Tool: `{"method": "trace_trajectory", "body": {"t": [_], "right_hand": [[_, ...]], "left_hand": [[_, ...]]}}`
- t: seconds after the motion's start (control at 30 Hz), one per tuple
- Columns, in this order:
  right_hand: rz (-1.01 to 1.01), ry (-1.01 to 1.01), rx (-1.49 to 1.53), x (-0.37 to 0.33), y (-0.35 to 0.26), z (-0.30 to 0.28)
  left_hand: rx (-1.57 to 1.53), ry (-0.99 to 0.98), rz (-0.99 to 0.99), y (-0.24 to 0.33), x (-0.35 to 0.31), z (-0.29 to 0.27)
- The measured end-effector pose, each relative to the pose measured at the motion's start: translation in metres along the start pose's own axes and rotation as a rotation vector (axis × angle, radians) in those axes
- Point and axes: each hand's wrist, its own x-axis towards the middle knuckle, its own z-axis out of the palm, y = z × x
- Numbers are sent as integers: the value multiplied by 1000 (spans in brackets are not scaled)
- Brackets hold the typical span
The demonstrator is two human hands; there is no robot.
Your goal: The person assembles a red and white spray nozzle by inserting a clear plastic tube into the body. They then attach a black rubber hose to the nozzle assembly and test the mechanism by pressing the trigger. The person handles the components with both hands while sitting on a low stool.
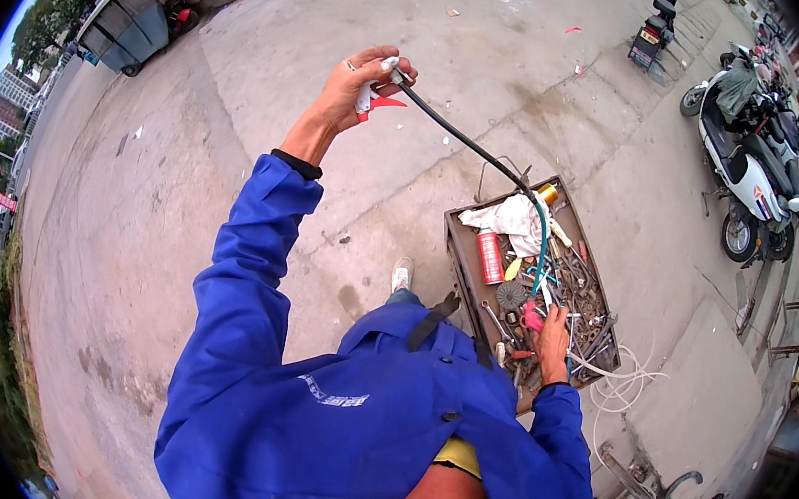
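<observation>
Raised out in front, my left hand (362, 87) pinches one end of a black cable (463, 138) that has a pale fitting at its tip. A white and red piece (368, 102) is also in that palm. From there the cable arcs down to the right and looks teal where it enters a metal tool box (461, 255). Low over the box, my right hand (552, 344) has its fingers closed beside a pink thing (533, 315) near the cable's lower end. What these fingers hold is too small to make out.
Inside the box lie a white rag (513, 220), a red spray can (490, 258), a wrench (496, 321) and several loose tools. Thin white tubing (632, 378) coils beside it. Scooters (743, 177) stand at right; a covered three-wheeler (128, 21) is far left.
</observation>
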Motion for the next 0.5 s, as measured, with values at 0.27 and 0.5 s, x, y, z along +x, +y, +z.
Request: {"method": "trace_trajectory", "body": {"t": [0.27,0.5], "right_hand": [[-76,-13,-66,0,22,26],[-59,-39,-59,6,38,41]], "left_hand": [[-3,-137,43,15,-15,16],[23,-218,48,28,-26,28]]}}
